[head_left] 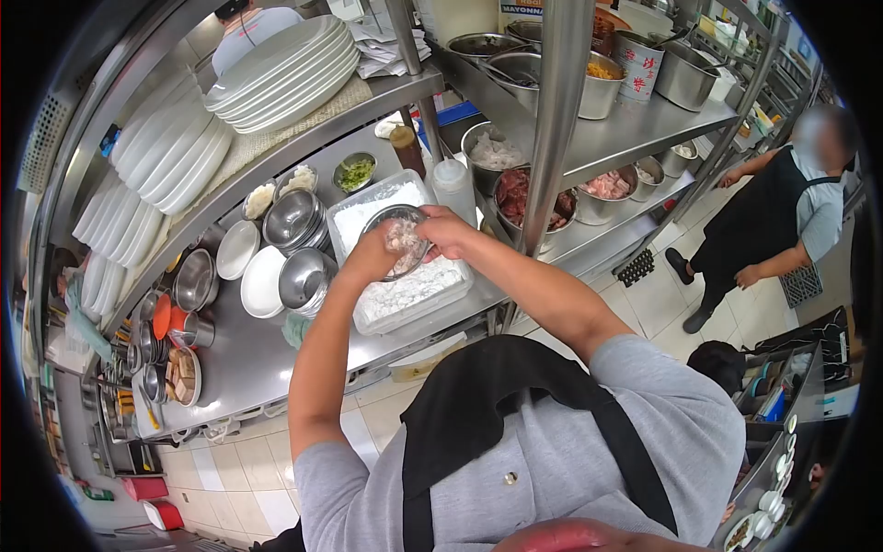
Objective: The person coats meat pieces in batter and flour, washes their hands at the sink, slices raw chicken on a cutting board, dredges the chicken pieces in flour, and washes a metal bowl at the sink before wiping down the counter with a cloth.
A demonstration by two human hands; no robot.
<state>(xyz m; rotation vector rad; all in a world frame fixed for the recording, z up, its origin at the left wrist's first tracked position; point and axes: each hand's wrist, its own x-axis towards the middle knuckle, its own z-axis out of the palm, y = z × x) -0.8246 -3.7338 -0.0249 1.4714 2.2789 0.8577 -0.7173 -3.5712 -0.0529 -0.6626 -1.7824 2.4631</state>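
Observation:
A metal bowl (387, 214) with pale pink, flour-dusted pieces (403, 237), apparently raw meat, is held over a clear plastic tub (367, 319) of white powder (409, 293). My right hand (444, 232) grips the bowl's right rim, thumb on top. My left hand (370, 254) reaches into the bowl from the left, its curled fingers against the pieces; the fingertips are partly hidden. A clear squeeze bottle (452, 187) stands just beyond the tub's right side, with a brown sauce bottle (406, 150) behind it.
Stacked metal bowls (307, 277) and white bowls (262, 282) stand left of the tub. Plates (290, 78) fill the overhead shelf. A steel post (554, 120) rises near my right forearm, beside pots of red meat (526, 201). Another person (750, 202) stands at right.

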